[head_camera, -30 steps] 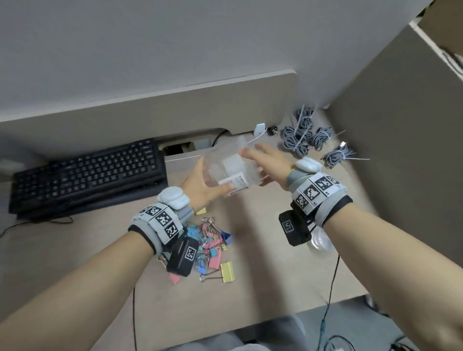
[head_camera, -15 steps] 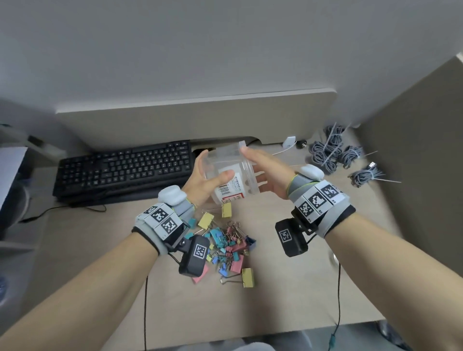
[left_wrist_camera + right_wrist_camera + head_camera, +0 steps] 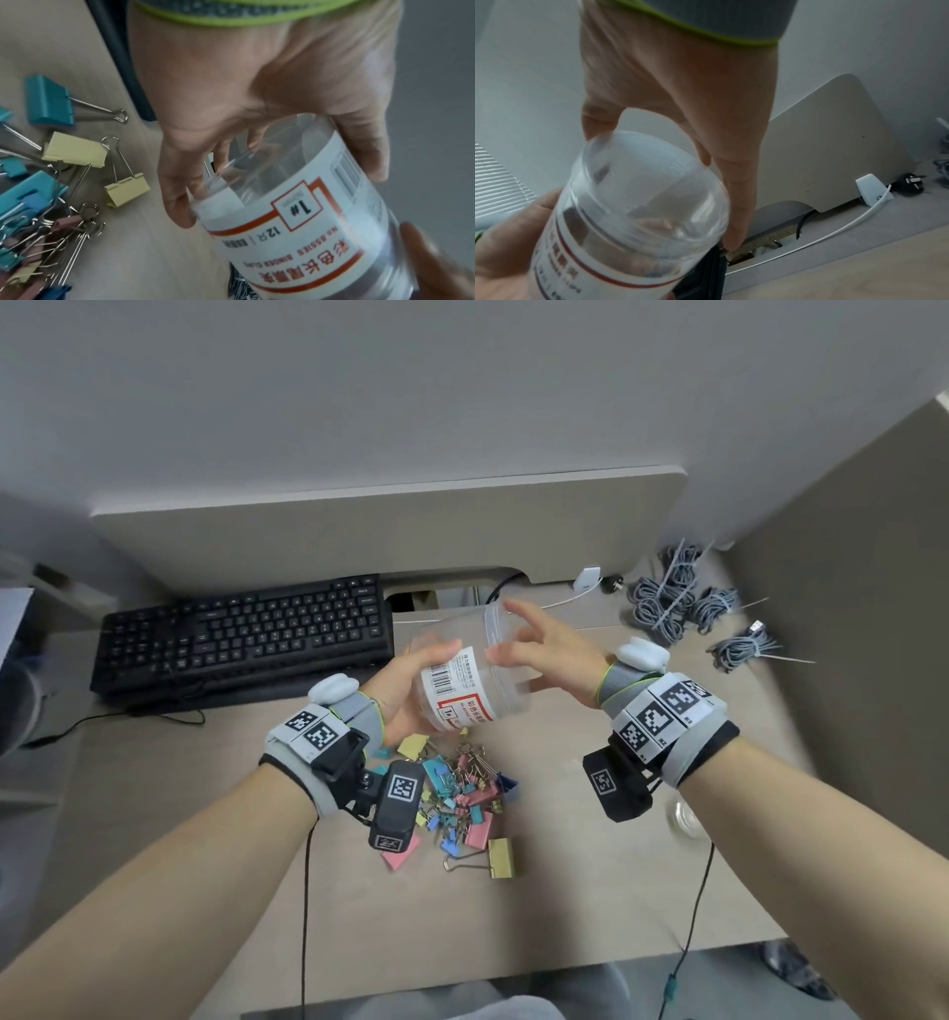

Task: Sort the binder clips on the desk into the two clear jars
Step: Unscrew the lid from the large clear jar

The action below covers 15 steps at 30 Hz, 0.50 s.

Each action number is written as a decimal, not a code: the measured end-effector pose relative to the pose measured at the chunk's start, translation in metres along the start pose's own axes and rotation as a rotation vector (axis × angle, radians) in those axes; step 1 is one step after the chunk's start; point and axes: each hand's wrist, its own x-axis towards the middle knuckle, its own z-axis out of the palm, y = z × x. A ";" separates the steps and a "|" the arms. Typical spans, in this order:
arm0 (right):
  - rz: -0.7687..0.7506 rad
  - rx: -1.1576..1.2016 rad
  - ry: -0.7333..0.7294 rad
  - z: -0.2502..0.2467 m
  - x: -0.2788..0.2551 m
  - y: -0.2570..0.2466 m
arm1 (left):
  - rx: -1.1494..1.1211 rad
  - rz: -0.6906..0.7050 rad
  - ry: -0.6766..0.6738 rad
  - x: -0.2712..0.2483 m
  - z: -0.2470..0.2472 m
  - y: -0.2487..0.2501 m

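A clear jar with a white and red label is held tilted above the desk. My left hand grips its base end, thumb over the barcode and fingers curled under, as the left wrist view shows on the jar. My right hand is at the lid end, fingers spread and fairly straight. In the right wrist view the thumb and straight fingers flank the jar's lid end. The jar looks empty. A pile of coloured binder clips lies on the desk below the jar, also seen as binder clips.
A black keyboard lies at the back left. Grey cable bundles and a white plug sit at the back right. A clear round thing shows partly under my right wrist. A partition wall stands on the right.
The jar has tipped further onto its side, label up. My right fingers have spread and straightened at the lid end. My left hand keeps its hold.
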 end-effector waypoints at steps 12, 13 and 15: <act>-0.120 -0.121 0.001 -0.018 -0.004 0.013 | -0.137 -0.108 0.089 0.019 -0.023 -0.014; -0.132 -0.141 0.035 -0.025 -0.004 0.013 | -0.154 -0.103 0.116 0.019 -0.031 -0.014; -0.105 -0.261 0.098 -0.039 0.002 0.023 | -0.135 -0.092 0.155 0.018 -0.045 -0.016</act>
